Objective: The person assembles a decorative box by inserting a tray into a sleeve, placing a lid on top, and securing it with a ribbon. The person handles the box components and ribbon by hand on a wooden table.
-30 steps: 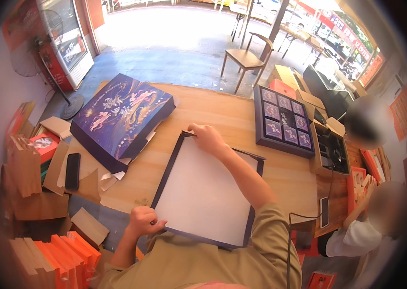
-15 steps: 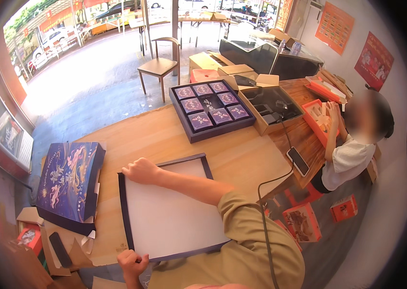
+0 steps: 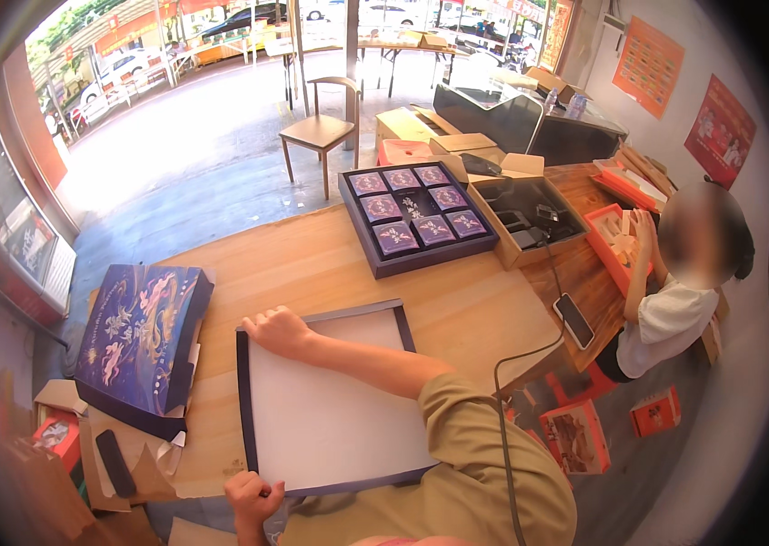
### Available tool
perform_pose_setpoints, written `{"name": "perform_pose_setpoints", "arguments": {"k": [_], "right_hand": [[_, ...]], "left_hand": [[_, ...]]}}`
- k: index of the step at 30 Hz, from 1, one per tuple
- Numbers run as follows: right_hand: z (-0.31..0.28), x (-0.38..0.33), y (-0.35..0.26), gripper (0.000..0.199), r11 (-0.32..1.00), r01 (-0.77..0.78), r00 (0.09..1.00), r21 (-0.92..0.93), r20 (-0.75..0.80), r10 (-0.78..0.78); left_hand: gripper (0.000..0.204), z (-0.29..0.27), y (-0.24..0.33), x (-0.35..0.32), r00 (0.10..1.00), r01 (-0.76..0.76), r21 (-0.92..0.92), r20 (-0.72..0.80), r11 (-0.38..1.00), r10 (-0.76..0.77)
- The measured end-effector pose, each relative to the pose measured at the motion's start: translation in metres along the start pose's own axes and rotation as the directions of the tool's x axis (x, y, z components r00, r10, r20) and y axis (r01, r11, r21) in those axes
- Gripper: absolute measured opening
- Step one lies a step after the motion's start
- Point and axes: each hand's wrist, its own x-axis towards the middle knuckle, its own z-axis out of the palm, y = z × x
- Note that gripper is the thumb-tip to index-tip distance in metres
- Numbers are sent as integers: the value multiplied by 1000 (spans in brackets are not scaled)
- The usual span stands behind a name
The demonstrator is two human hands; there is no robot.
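A shallow purple-sided box (image 3: 339,409), white inside, sits in the lower middle of the frame. The right hand (image 3: 278,332) holds its upper left corner. The left hand (image 3: 254,497) is curled at its lower left corner; I can't tell if it grips. Pushing too hard might bend or rip the thin sides. The right sleeve (image 3: 468,423) might snag the black cord (image 3: 499,391).

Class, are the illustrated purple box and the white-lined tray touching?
Apart: the head view shows wooden tabletop between the illustrated purple box and the white-lined tray.
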Motion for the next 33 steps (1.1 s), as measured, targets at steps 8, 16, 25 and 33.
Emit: {"name": "perform_pose_setpoints", "arguments": {"k": [8,16,25,33], "right_hand": [[-5,18,-5,11,995,-18,983,-101,-184,-1],[3,22,-8,15,995,-41,973,-93,-232,18],[-31,31,-11,15,869,-304,952,390,98,289],[-44,37,-7,15,804,-350,936,481,208,283]], "left_hand": [[47,-3,-2,0,1000,5,-12,-21,1000,-5],[49,-7,6,12,1000,-13,16,-2,1000,13],[48,-9,11,10,999,11,66,-54,998,-8],[49,-11,12,9,999,25,62,-45,998,-23]]}}
